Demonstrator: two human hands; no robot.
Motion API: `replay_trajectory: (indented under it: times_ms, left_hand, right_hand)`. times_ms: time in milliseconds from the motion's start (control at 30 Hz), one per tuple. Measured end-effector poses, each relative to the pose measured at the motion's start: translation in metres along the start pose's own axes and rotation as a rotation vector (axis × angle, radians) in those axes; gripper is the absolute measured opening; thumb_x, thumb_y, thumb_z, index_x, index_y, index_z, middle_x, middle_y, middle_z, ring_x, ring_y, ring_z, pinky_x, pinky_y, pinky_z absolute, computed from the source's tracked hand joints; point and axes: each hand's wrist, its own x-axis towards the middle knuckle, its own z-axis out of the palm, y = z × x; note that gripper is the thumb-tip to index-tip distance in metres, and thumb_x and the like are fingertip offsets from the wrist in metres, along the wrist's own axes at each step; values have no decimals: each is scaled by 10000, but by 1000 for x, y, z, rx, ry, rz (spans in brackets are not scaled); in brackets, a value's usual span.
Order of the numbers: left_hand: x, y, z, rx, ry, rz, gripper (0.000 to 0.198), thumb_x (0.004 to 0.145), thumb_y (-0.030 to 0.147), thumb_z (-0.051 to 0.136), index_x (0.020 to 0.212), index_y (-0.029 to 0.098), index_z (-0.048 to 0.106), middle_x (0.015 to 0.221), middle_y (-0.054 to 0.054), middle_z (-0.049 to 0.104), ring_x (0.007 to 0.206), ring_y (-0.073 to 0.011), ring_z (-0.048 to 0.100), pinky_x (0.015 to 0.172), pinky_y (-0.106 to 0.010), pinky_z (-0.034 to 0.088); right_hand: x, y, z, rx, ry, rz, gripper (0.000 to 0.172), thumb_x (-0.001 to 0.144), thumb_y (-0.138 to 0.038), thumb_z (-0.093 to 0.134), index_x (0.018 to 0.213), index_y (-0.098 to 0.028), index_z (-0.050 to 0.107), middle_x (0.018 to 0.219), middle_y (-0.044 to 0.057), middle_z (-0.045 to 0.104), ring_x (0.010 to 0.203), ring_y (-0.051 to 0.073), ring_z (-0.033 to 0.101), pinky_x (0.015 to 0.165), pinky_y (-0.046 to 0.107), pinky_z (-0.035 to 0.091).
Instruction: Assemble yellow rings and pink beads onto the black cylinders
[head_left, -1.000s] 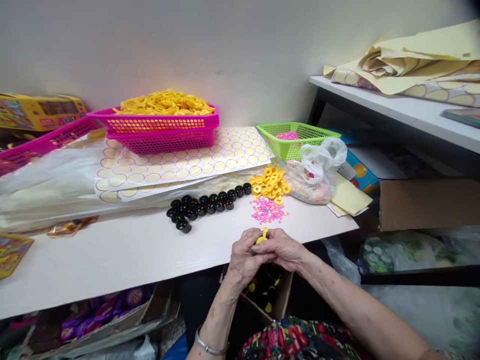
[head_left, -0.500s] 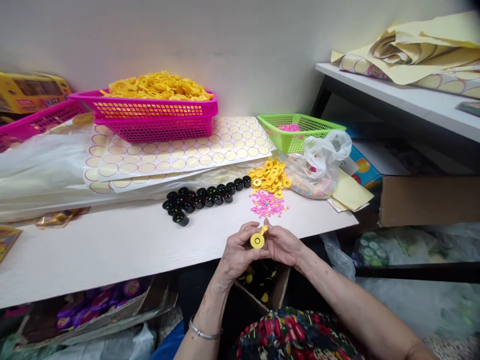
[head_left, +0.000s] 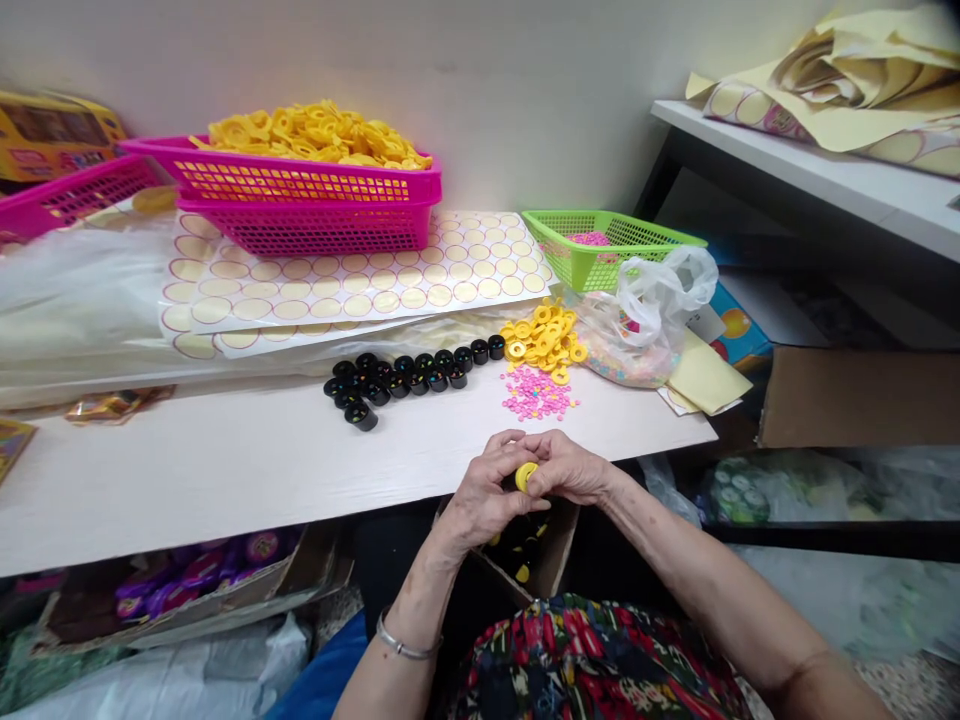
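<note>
Between my two hands is a round yellow plastic cap [head_left: 526,477], held just off the table's front edge. My left hand [head_left: 486,490] wraps round it from the left, fingers closed. From the right, my right hand [head_left: 564,468] grips it too, with the thumb lying on its face. Whatever sits beneath the cap is hidden by my fingers. Past my hands lie scattered small pink beads [head_left: 538,394] and a pile of yellow ring-shaped caps [head_left: 546,338]. To their left stand rows of small black cups [head_left: 405,378] with coloured bits inside.
Pink baskets [head_left: 315,225] hold more yellow caps on sticker sheets [head_left: 375,290]. A green basket [head_left: 615,225] and a knotted plastic bag [head_left: 637,340] stand at right. Below my hands is a cardboard box [head_left: 559,570] with black and yellow pieces. A shelf [head_left: 825,175] juts in at right.
My right thumb has moved onto the yellow cap's face, and its tab, which pointed up before, no longer shows. My right fingers have closed in. The view has shifted slightly.
</note>
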Motion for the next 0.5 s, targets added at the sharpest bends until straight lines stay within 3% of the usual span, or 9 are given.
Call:
replay_trajectory:
  times_ms: [167, 300, 433, 500]
  left_hand:
    - [-1, -3, 2, 6, 8, 84, 340, 584, 317, 780, 890, 192, 701, 847, -71, 661, 1114, -263, 457, 1022, -415, 294]
    - [-4, -13, -2, -72, 84, 26, 381, 606, 309, 769, 961, 195, 693, 907, -80, 649, 1183, -268, 401, 1004, -402, 316]
    - [-14, -9, -12, -19, 179, -50, 396, 594, 319, 776, 967, 215, 692, 909, -74, 611, 1086, -247, 441, 937, -365, 363]
    - [-23, -2, -13, 18, 133, -76, 413, 569, 338, 789, 951, 216, 692, 851, -56, 575, 922, -208, 489, 839, -326, 405]
  right_hand:
    - [2, 4, 10, -54, 60, -97, 316, 484, -150, 752, 783, -88, 673, 740, 11, 606, 640, 106, 541, 565, 201, 413]
    - [9, 16, 15, -120, 177, -204, 257, 618, -315, 710, 745, -99, 652, 691, 14, 599, 622, 109, 536, 552, 211, 417]
    - [11, 16, 9, -237, 216, -189, 397, 666, -375, 685, 967, -136, 583, 740, 9, 617, 577, 101, 547, 512, 203, 412]
    - [8, 8, -1, -258, 274, -161, 442, 662, -381, 685, 1011, -157, 533, 732, 6, 622, 495, 101, 534, 445, 204, 383]
